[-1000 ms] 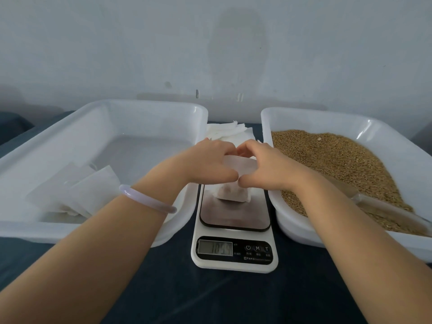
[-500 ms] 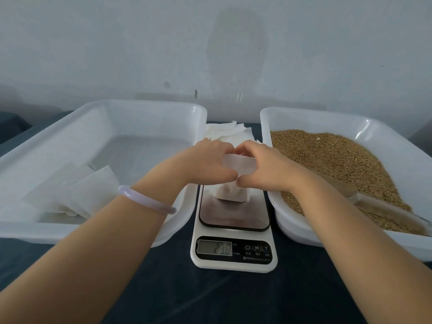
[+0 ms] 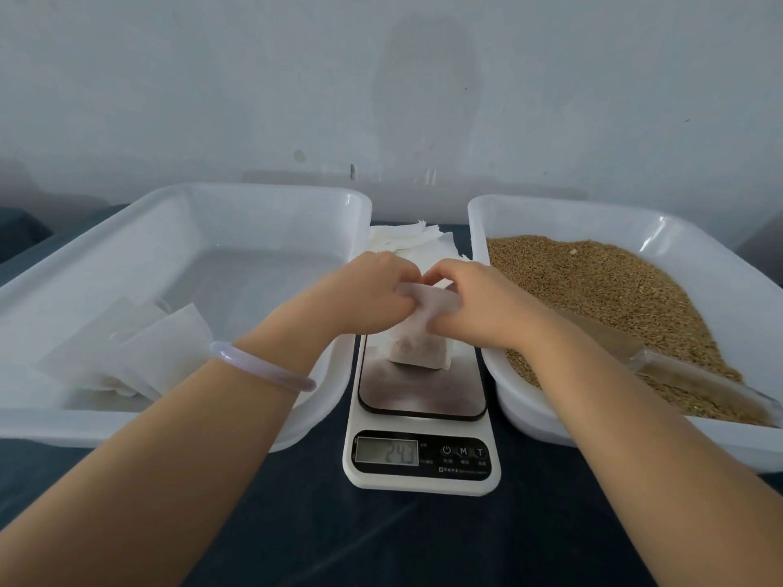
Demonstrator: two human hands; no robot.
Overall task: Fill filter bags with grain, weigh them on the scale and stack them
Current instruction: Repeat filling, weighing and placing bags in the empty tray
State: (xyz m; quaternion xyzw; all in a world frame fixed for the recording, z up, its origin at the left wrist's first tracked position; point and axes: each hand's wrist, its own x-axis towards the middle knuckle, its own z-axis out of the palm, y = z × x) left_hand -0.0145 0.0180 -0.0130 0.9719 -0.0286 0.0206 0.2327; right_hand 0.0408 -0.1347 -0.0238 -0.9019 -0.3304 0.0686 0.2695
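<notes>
A dark blue-grey table [image 3: 381, 540] is shown from above, set against a pale wall [image 3: 381, 78]. Four things are laid directly on it. A white digital scale [image 3: 423, 480] is placed beneath the left hand [image 3: 368, 294] and right hand [image 3: 478, 302], reaching nearer than both. A wide white tray [image 3: 254, 192] is set outward of the left hand, and a second white tray [image 3: 593, 209] outward of the right hand. A loose pile of white paper bags [image 3: 406, 241] is laid just beyond both hands.
</notes>
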